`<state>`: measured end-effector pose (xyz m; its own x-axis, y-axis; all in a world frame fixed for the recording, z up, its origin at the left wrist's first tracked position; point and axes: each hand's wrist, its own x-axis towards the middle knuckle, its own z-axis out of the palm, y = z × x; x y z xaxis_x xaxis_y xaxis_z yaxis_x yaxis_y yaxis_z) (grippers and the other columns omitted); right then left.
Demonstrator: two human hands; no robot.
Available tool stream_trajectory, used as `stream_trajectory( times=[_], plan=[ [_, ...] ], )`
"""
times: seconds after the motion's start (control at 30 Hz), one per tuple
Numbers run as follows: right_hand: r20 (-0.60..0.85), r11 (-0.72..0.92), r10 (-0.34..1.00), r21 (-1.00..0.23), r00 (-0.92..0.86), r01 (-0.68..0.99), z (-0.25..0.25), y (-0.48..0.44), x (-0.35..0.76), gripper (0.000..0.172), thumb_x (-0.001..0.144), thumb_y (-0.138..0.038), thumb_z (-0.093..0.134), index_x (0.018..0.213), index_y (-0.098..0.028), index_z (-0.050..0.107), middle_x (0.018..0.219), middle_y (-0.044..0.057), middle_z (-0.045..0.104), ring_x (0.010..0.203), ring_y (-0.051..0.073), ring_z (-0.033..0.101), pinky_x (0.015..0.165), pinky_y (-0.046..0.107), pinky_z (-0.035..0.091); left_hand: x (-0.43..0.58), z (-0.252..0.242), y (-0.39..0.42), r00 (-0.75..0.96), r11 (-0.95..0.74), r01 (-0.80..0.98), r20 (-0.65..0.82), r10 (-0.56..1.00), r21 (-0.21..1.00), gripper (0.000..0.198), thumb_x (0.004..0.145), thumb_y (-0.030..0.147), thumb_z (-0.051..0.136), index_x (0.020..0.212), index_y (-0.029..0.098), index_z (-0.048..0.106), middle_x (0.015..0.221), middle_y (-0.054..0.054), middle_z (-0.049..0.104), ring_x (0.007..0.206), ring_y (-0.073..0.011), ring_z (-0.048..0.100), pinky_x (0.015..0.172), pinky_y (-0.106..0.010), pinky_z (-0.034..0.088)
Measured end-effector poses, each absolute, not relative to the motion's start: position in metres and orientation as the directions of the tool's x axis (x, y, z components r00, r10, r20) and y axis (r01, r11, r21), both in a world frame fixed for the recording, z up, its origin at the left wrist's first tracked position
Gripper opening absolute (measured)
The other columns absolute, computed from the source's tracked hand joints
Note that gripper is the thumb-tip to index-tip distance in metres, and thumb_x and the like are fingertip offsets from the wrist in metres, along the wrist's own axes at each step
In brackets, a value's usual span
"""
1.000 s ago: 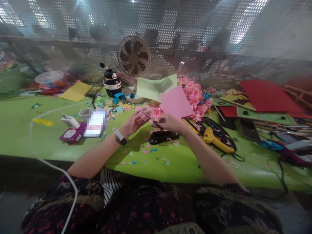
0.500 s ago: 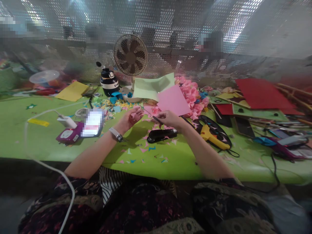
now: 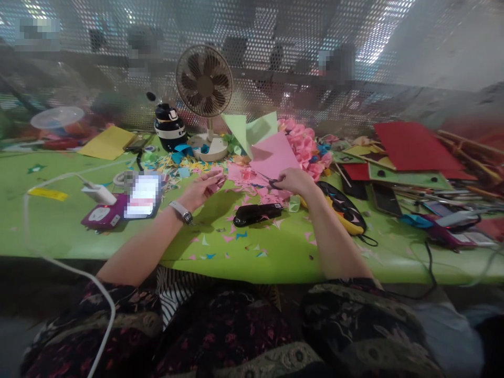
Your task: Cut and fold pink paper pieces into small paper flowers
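Observation:
My left hand (image 3: 202, 189), with a watch at its wrist, pinches a small piece of pink paper (image 3: 216, 185) above the green table. My right hand (image 3: 293, 182) grips dark-handled scissors (image 3: 271, 181), their blades pointing left toward my left hand. Between and beyond the hands lie pink paper scraps (image 3: 242, 174). A pink sheet (image 3: 274, 156) leans behind them, against a light green sheet (image 3: 262, 128). The black stapler (image 3: 258, 213) rests nearer to me, between my forearms.
A fan (image 3: 205, 81) and a dark bottle (image 3: 170, 128) stand at the back. Left are a lit phone (image 3: 143, 196) and a purple device (image 3: 103, 216). A yellow glue gun (image 3: 348, 223) lies beyond my right forearm; pink paper flowers (image 3: 301, 144) are piled behind.
My right hand with the scissors has moved right, away from my left hand. The light green sheet has changed shape, and the view has shifted slightly.

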<state>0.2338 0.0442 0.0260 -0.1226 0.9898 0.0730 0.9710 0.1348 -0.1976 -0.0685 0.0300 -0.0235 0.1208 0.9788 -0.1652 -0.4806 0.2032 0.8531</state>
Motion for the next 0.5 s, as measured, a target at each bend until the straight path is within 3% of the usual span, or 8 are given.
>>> stream_trajectory(
  times=[0.2,0.3,0.4,0.43,0.5],
  plan=[
    [-0.024,0.004,1.000,-0.084,-0.006,0.996,0.026,0.044,0.234,0.019,0.072,-0.035,0.079,0.081,-0.019,0.075,0.089,0.012,0.073,0.086,0.028,0.064,0.063,0.032,0.038,-0.067,-0.027,0.031,0.139,0.206,-0.514,-0.156,0.978,0.833,0.021,0.085,-0.001,0.059,0.095,0.012,0.072,0.098,-0.012,0.077,0.090,-0.0158,0.074,0.079,-0.022,0.059],
    [0.102,0.044,0.994,-0.176,-0.026,0.983,0.034,0.033,0.218,0.017,0.084,-0.031,0.068,0.091,-0.016,0.075,0.100,0.015,0.073,0.092,0.029,0.064,0.071,0.035,0.043,-0.064,-0.024,0.026,0.163,0.202,-0.529,-0.135,0.977,0.824,0.022,0.088,0.001,0.057,0.098,0.012,0.072,0.101,-0.013,0.077,0.095,-0.0156,0.073,0.086,-0.023,0.058],
    [0.239,0.340,0.936,-0.432,-0.258,0.835,0.037,0.017,0.189,0.028,0.096,-0.034,0.054,0.103,-0.015,0.073,0.101,0.013,0.073,0.088,0.023,0.065,0.078,0.035,0.047,-0.060,-0.018,0.020,0.198,0.211,-0.518,-0.124,0.972,0.829,0.024,0.089,0.003,0.057,0.105,0.013,0.071,0.101,-0.012,0.077,0.096,-0.0161,0.073,0.087,-0.025,0.057],
    [0.274,0.452,0.891,-0.473,-0.361,0.756,0.035,0.012,0.178,0.029,0.097,-0.034,0.053,0.109,-0.015,0.071,0.105,0.013,0.072,0.090,0.022,0.065,0.081,0.034,0.048,-0.059,-0.017,0.019,0.210,0.219,-0.513,-0.126,0.969,0.830,0.024,0.089,0.003,0.058,0.107,0.012,0.071,0.101,-0.012,0.077,0.094,-0.0158,0.073,0.085,-0.024,0.057],
    [0.344,0.617,0.787,-0.423,-0.512,0.664,0.029,0.006,0.160,0.031,0.097,-0.030,0.054,0.122,-0.018,0.068,0.119,0.012,0.068,0.105,0.024,0.062,0.089,0.035,0.047,-0.057,-0.014,0.015,0.227,0.234,-0.510,-0.132,0.965,0.828,0.022,0.089,0.003,0.058,0.106,0.012,0.070,0.097,-0.011,0.077,0.087,-0.0144,0.073,0.082,-0.023,0.057]
  ],
)
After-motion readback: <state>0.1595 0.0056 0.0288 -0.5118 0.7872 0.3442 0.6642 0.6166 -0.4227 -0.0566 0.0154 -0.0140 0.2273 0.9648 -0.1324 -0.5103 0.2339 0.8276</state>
